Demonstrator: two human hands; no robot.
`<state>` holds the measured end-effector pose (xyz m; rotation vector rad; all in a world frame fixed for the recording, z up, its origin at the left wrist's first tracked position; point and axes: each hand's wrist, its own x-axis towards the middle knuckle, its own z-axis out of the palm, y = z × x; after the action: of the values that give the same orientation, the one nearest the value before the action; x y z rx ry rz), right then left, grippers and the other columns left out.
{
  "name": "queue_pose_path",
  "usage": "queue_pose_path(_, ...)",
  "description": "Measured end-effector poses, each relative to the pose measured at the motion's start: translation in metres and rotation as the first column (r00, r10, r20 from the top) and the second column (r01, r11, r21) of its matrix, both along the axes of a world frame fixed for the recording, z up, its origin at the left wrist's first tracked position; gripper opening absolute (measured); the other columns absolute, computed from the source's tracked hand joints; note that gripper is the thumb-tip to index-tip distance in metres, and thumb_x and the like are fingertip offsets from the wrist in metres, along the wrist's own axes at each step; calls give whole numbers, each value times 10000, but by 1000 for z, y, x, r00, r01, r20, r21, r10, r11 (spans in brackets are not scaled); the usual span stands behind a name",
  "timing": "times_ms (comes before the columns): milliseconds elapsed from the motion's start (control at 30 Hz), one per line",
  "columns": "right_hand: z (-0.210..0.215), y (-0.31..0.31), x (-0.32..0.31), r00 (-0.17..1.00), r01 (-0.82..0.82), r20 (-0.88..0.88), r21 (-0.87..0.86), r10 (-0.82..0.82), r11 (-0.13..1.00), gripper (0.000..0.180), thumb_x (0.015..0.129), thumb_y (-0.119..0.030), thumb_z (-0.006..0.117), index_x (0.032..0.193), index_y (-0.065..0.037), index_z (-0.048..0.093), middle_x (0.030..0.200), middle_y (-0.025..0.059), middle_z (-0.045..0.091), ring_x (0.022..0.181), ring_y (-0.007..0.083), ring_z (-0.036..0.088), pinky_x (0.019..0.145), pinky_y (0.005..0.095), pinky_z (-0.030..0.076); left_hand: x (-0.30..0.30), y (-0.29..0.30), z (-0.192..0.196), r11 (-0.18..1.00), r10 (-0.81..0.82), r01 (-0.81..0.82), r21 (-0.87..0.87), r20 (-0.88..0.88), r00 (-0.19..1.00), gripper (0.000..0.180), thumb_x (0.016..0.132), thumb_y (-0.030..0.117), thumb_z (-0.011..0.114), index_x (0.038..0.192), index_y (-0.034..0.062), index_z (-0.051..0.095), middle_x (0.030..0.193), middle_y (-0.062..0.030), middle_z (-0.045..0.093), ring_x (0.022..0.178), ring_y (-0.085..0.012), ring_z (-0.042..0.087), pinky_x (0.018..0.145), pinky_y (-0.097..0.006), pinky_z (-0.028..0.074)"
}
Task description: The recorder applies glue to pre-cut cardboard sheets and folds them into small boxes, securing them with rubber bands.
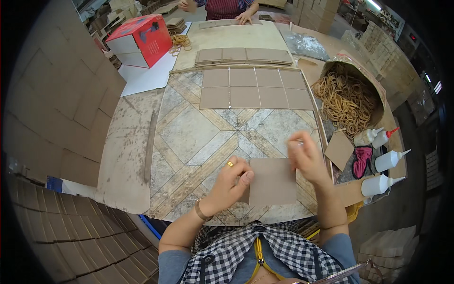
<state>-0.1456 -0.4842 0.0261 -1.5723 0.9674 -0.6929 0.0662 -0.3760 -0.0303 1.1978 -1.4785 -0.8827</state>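
A flat brown square board (273,182) lies at the near side of the patterned table top (189,128). My left hand (231,185), with a yellow ring and a wristband, is closed at the board's left edge. A darker strip of board shows just under its fingers. My right hand (305,158) is by the board's upper right corner, its fingers curled and blurred; whether it holds anything is not clear. Beyond my hands lies a grid of brown square boards (243,88), with whitish lines along several of its seams.
Behind the grid is a stack of brown boards (243,56). On the right are a sack of rubber bands (347,99), several white squeeze bottles (388,161) and a pink-black item (362,161). A red-white box (146,40) stands far left. A co-worker's hand (244,17) rests opposite.
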Motion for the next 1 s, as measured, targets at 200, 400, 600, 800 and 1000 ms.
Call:
queue_pose_path(200, 19, 13, 50, 937, -347, 25, 195, 349, 917, 134, 937, -147, 535, 1024, -46, 523, 746, -8, 512, 642, 55, 478, 566, 231, 411, 6, -7, 27, 995, -66, 77, 64, -153, 986, 284, 923, 194, 587, 1115, -2, 516, 945, -56, 562, 834, -90, 531, 738, -241, 459)
queue_pose_path(400, 2, 16, 47, 968, -248, -107, -255, 227, 935, 204, 820, -66, 617, 1008, -51, 539, 685, 36, 557, 611, 117, 564, 554, 274, 453, 15, -16, 20, 957, -25, 6, 289, 60, 998, 136, 907, 103, 557, 939, -27, 584, 843, -81, 632, 735, -97, 611, 682, -249, 509)
queue_pose_path(600, -6, 6, -6, 938, 98, -223, -561, -264, 822, 219, 734, -2, 593, 942, -39, 535, 589, 51, 528, 545, 137, 563, 518, 284, 452, 32, -39, -4, 915, 17, 85, 395, -248, 969, 126, 909, 66, 513, 827, -23, 550, 859, -109, 652, 751, -150, 675, 653, -264, 556)
queue_pose_path(800, -26, -13, -58, 939, 250, -216, -111, -269, 962, 197, 755, -27, 588, 940, -25, 523, 617, 6, 515, 479, 84, 490, 445, 257, 402, 34, -48, -23, 816, -40, 197, 544, -287, 957, 98, 919, 84, 513, 896, -6, 545, 862, -93, 648, 712, -134, 658, 637, -261, 556)
queue_pose_path(1000, -89, -2, -34, 981, 137, -185, 435, -61, 890, 223, 917, -145, 508, 1116, -47, 521, 802, 42, 574, 621, 93, 550, 530, 241, 453, 1, -37, -53, 881, 64, -27, 472, -63, 996, 192, 923, 117, 441, 1038, -11, 524, 884, -129, 634, 800, -221, 648, 689, -358, 527)
